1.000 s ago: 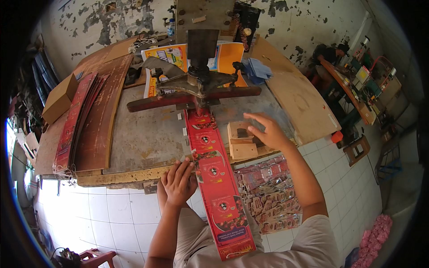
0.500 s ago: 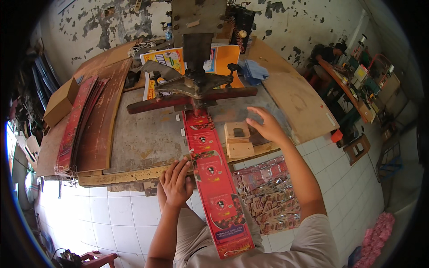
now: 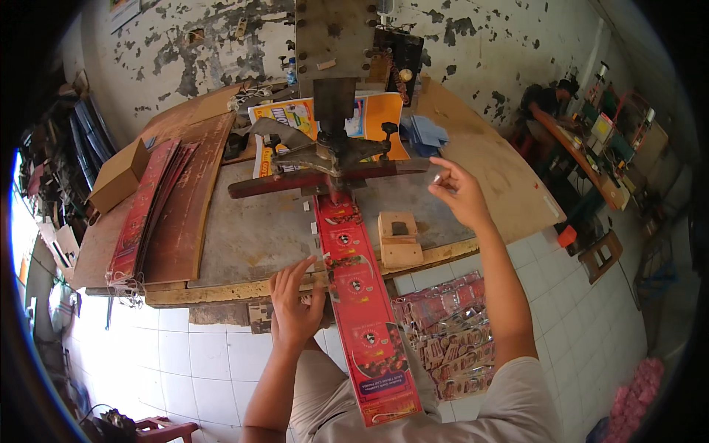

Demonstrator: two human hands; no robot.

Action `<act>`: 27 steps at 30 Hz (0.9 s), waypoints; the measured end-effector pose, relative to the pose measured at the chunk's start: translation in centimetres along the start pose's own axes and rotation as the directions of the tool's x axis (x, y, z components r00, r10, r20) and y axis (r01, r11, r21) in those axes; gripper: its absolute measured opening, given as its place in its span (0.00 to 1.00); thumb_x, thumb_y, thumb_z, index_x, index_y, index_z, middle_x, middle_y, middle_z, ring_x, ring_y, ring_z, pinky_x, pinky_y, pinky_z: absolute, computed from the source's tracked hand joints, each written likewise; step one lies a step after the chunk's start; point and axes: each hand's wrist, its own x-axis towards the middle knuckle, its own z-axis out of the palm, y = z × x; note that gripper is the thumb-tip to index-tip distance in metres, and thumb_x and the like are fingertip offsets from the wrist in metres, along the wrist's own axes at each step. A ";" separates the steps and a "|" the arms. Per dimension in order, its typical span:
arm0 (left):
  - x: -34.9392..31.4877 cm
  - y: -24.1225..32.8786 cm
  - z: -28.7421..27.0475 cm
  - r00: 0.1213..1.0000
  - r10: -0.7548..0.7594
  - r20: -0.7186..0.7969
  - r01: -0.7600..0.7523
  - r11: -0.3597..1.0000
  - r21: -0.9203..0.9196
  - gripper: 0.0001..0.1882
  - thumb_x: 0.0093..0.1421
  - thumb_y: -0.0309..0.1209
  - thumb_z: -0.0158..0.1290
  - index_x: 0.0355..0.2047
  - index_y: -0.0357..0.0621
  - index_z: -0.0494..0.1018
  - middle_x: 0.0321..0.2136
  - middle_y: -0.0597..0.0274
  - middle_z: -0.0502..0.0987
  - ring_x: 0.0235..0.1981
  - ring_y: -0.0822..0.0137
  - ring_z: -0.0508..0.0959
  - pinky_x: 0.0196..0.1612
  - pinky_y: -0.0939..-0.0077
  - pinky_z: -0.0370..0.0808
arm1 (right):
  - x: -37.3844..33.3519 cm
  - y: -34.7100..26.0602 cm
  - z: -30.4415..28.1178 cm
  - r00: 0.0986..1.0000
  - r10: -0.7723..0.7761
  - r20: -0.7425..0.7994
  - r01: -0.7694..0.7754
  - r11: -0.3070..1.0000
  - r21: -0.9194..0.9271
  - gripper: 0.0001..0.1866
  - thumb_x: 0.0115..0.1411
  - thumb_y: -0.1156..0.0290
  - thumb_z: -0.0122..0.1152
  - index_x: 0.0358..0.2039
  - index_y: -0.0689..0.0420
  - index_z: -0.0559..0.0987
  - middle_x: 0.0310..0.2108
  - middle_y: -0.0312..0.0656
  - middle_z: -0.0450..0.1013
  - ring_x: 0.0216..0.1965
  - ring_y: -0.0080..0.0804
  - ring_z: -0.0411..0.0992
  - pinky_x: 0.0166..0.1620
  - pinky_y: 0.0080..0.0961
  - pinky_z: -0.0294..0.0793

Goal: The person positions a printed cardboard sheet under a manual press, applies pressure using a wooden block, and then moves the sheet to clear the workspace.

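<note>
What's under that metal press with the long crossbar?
The far part of the red printed strip runs in under the press. Its far end and whatever lies directly beneath the press are covered, so can't be seen.

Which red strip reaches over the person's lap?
The middle red strip, just right of the left hand. The other red strips lie together on the left of the table.
</note>
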 end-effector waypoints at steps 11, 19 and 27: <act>9.2 8.8 0.3 0.930 -0.062 0.363 0.323 0.609 -0.725 0.24 0.78 0.42 0.58 0.63 0.35 0.79 0.56 0.53 0.85 0.58 0.62 0.83 0.63 0.64 0.77 | -6.5 -10.4 2.8 0.962 -0.199 0.190 0.172 0.974 0.150 0.17 0.70 0.80 0.72 0.58 0.57 0.84 0.48 0.38 0.81 0.42 0.25 0.82 0.44 0.23 0.82; 8.9 8.0 -0.2 0.894 -0.322 0.313 0.449 0.664 -0.598 0.19 0.83 0.41 0.51 0.51 0.36 0.82 0.40 0.59 0.89 0.36 0.74 0.87 0.37 0.79 0.77 | -6.1 -11.9 3.6 0.859 -0.470 0.204 0.491 0.869 -0.064 0.09 0.69 0.81 0.72 0.47 0.57 0.83 0.45 0.39 0.82 0.44 0.28 0.83 0.48 0.27 0.82; 8.1 1.1 -2.0 0.929 -0.363 0.067 0.331 0.737 -0.590 0.16 0.84 0.39 0.49 0.45 0.38 0.76 0.39 0.56 0.89 0.32 0.71 0.88 0.33 0.79 0.76 | -1.6 2.8 -5.7 0.944 0.053 -0.324 -0.124 0.971 -0.203 0.10 0.74 0.66 0.68 0.46 0.60 0.82 0.39 0.38 0.82 0.37 0.27 0.80 0.45 0.31 0.82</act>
